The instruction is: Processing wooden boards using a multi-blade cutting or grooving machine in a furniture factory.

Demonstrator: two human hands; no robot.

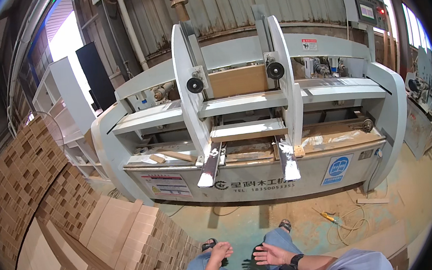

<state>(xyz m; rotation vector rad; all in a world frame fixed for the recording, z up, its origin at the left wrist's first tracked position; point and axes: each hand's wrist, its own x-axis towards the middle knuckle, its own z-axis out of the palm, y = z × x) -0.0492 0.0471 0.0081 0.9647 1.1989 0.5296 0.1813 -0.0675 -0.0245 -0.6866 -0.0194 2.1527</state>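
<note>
Right now, the stacked wooden strips (154,245) stand left of the fingers of your left hand (221,251). That hand is empty, fingers loosely bent and close together; your right hand (271,254), also empty, has its fingers slightly spread. Ahead of your fingertips, well apart, stands the pale machine (241,105), a brown board (237,82) upright within its frame. Right of your right fingers, a yellow-handled tool (328,218) lies on the floor (293,211).

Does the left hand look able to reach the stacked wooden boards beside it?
Probably yes: the left hand looks empty, and nothing visible stands between it and the stacked wooden boards.
</note>
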